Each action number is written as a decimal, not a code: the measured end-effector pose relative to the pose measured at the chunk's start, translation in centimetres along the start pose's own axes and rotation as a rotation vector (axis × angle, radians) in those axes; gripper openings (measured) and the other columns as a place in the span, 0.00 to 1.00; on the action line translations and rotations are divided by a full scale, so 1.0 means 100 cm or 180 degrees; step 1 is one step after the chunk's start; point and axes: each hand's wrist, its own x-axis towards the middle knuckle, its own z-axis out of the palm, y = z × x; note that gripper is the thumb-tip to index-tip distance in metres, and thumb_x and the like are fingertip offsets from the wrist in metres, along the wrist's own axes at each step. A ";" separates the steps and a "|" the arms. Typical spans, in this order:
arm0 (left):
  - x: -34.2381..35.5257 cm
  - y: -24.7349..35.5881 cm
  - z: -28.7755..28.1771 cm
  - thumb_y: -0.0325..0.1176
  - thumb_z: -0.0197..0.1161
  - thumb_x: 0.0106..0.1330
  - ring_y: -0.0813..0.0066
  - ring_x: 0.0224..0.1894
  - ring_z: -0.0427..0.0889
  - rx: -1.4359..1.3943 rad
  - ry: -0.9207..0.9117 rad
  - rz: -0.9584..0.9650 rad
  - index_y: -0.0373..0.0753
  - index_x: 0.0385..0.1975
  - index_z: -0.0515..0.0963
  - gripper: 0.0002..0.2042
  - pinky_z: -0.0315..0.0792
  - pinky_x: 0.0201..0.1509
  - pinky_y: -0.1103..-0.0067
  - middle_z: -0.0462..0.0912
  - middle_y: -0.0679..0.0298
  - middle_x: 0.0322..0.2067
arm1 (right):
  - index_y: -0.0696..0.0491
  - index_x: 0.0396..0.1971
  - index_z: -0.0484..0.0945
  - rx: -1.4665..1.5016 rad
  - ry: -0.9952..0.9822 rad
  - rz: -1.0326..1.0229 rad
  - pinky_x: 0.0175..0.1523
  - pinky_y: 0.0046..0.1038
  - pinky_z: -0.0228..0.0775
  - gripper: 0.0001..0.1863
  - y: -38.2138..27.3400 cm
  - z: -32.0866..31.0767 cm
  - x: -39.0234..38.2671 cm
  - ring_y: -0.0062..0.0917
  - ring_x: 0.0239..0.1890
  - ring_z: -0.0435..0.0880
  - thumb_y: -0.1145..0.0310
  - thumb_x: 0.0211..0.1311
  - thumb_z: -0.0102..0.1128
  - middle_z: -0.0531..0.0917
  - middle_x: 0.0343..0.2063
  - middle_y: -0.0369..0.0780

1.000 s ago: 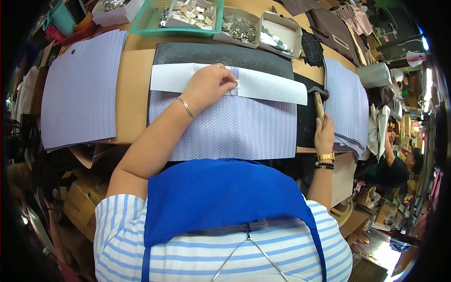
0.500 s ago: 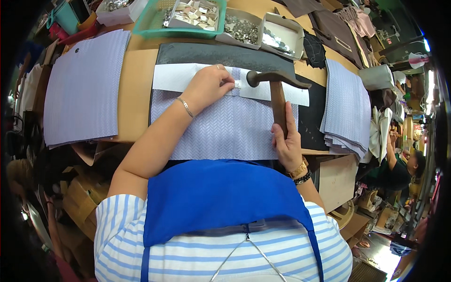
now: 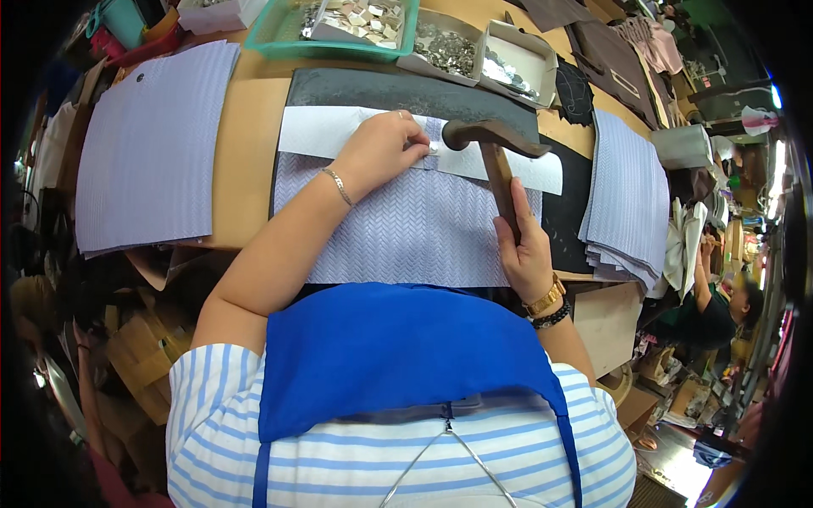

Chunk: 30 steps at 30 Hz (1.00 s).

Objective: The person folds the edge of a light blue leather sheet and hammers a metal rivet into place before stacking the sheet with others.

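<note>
My right hand (image 3: 527, 254) is wrapped round the wooden handle of a hammer (image 3: 500, 182), its dark curved metal head raised over the work. To the left of the head, my left hand (image 3: 391, 146) pinches with thumb and forefinger at a small silvery piece (image 3: 434, 148); its exact kind is too small to tell. That piece sits on a narrow lilac strip crossing a folded-back white flap (image 3: 318, 131). The flap belongs to a lilac herringbone-textured panel (image 3: 381, 233) lying in front of me. Beneath it is a black slab (image 3: 356, 87).
Stacks of lilac panels lie at left (image 3: 157, 152) and right (image 3: 627, 186). At the back stand a green basket (image 3: 330, 48) with small pale pieces, a box of metal parts (image 3: 445, 46) and a box of silvery discs (image 3: 517, 68). Another person (image 3: 716, 305) is at far right.
The hammer head has dipped slightly, and its handle leans a little more. My left hand keeps its pinch at the small piece. The whole view has shifted slightly.
</note>
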 end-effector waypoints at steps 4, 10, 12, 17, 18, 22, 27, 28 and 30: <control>0.001 -0.003 0.001 0.27 0.73 0.60 0.63 0.34 0.85 -0.0018 0.0023 0.0035 0.33 0.34 0.87 0.06 0.78 0.40 0.72 0.85 0.56 0.35 | 0.43 0.77 0.61 -0.0344 -0.0492 0.0195 0.46 0.38 0.78 0.37 -0.011 -0.007 0.008 0.47 0.38 0.85 0.75 0.70 0.60 0.85 0.40 0.53; 0.000 0.006 -0.004 0.31 0.79 0.54 0.65 0.33 0.83 -0.0106 -0.0037 0.0009 0.37 0.52 0.80 0.25 0.78 0.40 0.72 0.83 0.59 0.34 | 0.34 0.76 0.64 -0.0973 -0.0698 0.0022 0.37 0.39 0.78 0.36 -0.027 -0.032 0.031 0.42 0.31 0.84 0.70 0.71 0.62 0.83 0.34 0.47; -0.001 0.006 -0.002 0.34 0.81 0.53 0.66 0.32 0.80 -0.0178 -0.0067 -0.0183 0.43 0.68 0.65 0.41 0.77 0.40 0.73 0.80 0.61 0.34 | 0.34 0.75 0.64 -0.1099 -0.0690 -0.0093 0.36 0.38 0.78 0.35 -0.033 -0.033 0.037 0.40 0.31 0.84 0.69 0.71 0.62 0.83 0.33 0.46; -0.005 0.006 -0.001 0.33 0.83 0.50 0.68 0.31 0.79 -0.0326 0.0162 -0.0238 0.48 0.77 0.47 0.57 0.77 0.39 0.72 0.78 0.62 0.32 | 0.28 0.74 0.66 -0.1502 -0.0872 -0.0468 0.33 0.37 0.77 0.35 -0.065 -0.032 0.063 0.37 0.26 0.83 0.68 0.70 0.62 0.81 0.29 0.43; -0.005 0.007 -0.002 0.32 0.84 0.49 0.68 0.31 0.79 -0.0478 0.0175 -0.0368 0.50 0.79 0.44 0.60 0.77 0.39 0.72 0.78 0.63 0.31 | 0.28 0.74 0.66 -0.1501 -0.0871 -0.0463 0.33 0.37 0.77 0.35 -0.067 -0.034 0.066 0.37 0.26 0.83 0.68 0.70 0.62 0.81 0.29 0.43; -0.003 0.009 -0.002 0.31 0.85 0.47 0.68 0.31 0.79 -0.0589 0.0221 -0.0287 0.54 0.80 0.41 0.64 0.77 0.39 0.72 0.79 0.62 0.31 | 0.27 0.74 0.66 -0.2179 -0.1505 -0.0110 0.31 0.39 0.76 0.34 -0.086 -0.048 0.078 0.39 0.26 0.82 0.68 0.71 0.61 0.78 0.27 0.43; -0.003 0.009 0.001 0.31 0.85 0.47 0.68 0.31 0.79 -0.0364 0.0250 -0.0220 0.56 0.80 0.38 0.66 0.77 0.40 0.72 0.79 0.62 0.32 | 0.26 0.74 0.65 -0.1877 -0.0951 -0.0450 0.29 0.37 0.77 0.35 -0.069 -0.042 0.068 0.36 0.24 0.83 0.67 0.70 0.62 0.79 0.27 0.42; -0.002 0.008 0.002 0.31 0.85 0.47 0.68 0.31 0.79 -0.0377 0.0254 -0.0225 0.56 0.80 0.38 0.66 0.77 0.40 0.72 0.79 0.62 0.32 | 0.26 0.74 0.65 -0.1885 -0.0963 -0.0450 0.29 0.37 0.77 0.35 -0.068 -0.042 0.068 0.36 0.24 0.83 0.67 0.70 0.62 0.79 0.27 0.42; -0.002 0.007 0.001 0.31 0.85 0.46 0.68 0.32 0.79 -0.0538 0.0271 -0.0061 0.54 0.81 0.36 0.67 0.77 0.40 0.73 0.80 0.62 0.32 | 0.26 0.74 0.65 -0.1894 -0.1037 -0.0578 0.29 0.36 0.77 0.35 -0.064 -0.040 0.066 0.36 0.24 0.83 0.66 0.70 0.62 0.79 0.27 0.41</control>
